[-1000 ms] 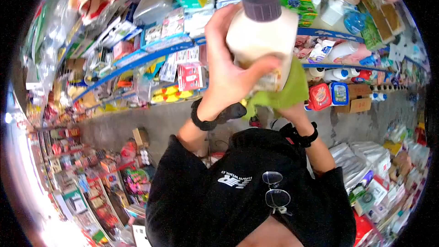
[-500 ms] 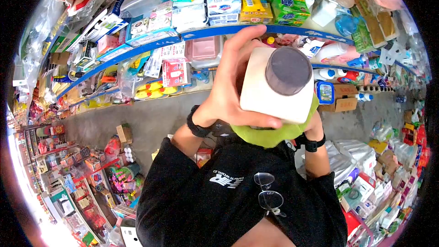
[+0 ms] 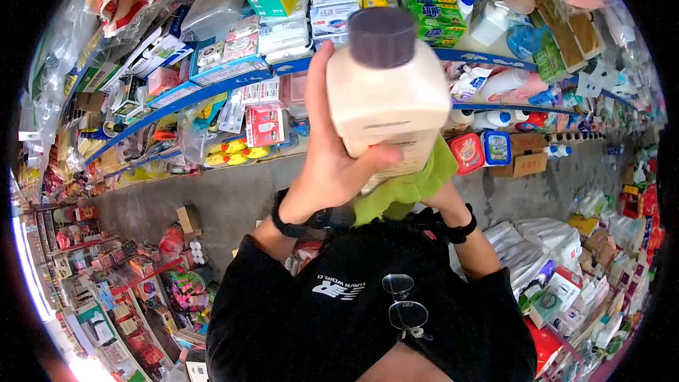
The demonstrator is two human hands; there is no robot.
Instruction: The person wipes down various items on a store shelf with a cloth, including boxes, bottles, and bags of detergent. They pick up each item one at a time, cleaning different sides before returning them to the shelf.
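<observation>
Bottle (image 3: pixel 385 92) tipped back upright, cap up; left hand (image 3: pixel 332 163) grasping it, right hand's (image 3: pixel 442 201) grip hidden under cloth (image 3: pixel 407 184).

The left hand (image 3: pixel 332 170) grips a cream bottle (image 3: pixel 385 92) with a dark cap (image 3: pixel 382 37), held upright before stocked shelves (image 3: pixel 233 78). The right hand (image 3: pixel 442 198), mostly hidden, presses a green cloth (image 3: pixel 407 184) against the bottle's lower side.

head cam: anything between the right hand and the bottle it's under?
Yes. In the head view a green cloth lies between the right hand and the underside of the cream bottle; the left hand grips the bottle bare.
</observation>
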